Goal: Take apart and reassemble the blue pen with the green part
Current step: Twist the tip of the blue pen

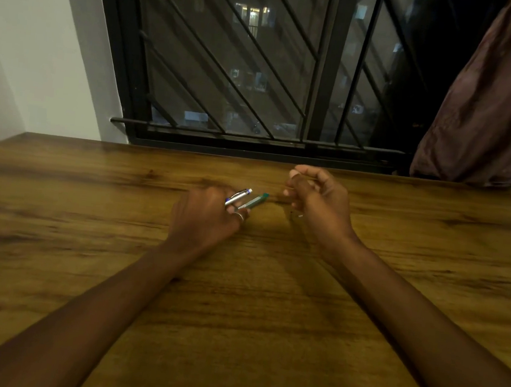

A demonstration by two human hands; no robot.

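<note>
Fingers of the left grip curl round two pieces near the middle of the wooden surface: a silver-and-blue pen barrel and, just beside it at its 4 o'clock, the green part, both pointing toward 2 o'clock. At their 3 o'clock, apart, the right grip has curled fingers, thumb and forefinger tips close; whether they pinch anything I cannot tell. A tiny white bit lies on the surface beneath it.

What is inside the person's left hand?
The left hand grips a silver-and-blue pen piece and a green piece; their lower ends are hidden by the curled fingers.
</note>
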